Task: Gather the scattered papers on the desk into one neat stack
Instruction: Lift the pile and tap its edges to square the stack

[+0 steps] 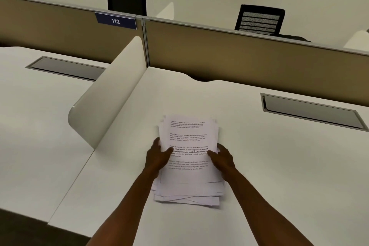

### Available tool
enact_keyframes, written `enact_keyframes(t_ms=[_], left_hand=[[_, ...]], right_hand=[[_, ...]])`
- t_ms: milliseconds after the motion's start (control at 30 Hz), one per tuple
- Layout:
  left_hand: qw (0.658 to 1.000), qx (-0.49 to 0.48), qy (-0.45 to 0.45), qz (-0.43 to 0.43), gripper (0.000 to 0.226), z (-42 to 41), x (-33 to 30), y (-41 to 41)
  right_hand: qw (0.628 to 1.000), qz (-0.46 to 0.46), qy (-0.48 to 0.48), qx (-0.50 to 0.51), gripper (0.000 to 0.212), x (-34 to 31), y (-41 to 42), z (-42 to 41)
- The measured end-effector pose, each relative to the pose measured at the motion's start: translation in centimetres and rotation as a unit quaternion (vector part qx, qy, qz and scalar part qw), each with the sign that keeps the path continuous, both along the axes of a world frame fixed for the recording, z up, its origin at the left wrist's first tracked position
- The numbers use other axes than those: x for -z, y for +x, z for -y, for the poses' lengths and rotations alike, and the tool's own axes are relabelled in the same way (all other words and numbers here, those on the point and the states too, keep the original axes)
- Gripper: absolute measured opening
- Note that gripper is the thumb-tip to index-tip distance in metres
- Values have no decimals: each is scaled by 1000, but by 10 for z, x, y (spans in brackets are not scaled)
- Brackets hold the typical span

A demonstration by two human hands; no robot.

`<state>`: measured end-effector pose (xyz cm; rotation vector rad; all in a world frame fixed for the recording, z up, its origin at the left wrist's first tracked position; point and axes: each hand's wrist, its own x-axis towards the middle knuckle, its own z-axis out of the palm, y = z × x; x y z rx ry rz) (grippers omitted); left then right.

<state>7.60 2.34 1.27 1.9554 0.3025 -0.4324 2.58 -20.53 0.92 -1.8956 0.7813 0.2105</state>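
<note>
A pile of white printed papers (188, 158) lies in the middle of the white desk (279, 166). Its sheets overlap unevenly, with corners sticking out at the near end. My left hand (157, 157) grips the pile's left edge, thumb lying on the top sheet. On the opposite side, my right hand (222, 159) holds the right edge the same way. Both forearms reach in from the bottom of the view. No other loose sheet shows on the desk.
A curved white divider (107, 96) rises left of the pile, separating a neighbouring desk. A grey cable hatch (311, 111) sits at the back right. A tan partition (239, 56) with a "112" sign (115, 21) closes the far side; two black chairs stand behind it.
</note>
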Motion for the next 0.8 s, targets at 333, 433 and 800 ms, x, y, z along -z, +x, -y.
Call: enact_keyframes(t_ms=[333, 433, 800], left_hand=[[980, 147, 131, 18, 108, 0, -3, 9], [987, 119, 100, 45, 112, 6, -2, 7], [999, 40, -24, -10, 94, 11, 8, 2]], right_hand=[[999, -5, -26, -40, 89, -1, 0, 6], [999, -8, -44, -22, 87, -1, -1, 8], [999, 24, 1, 22, 56, 0, -2, 10]])
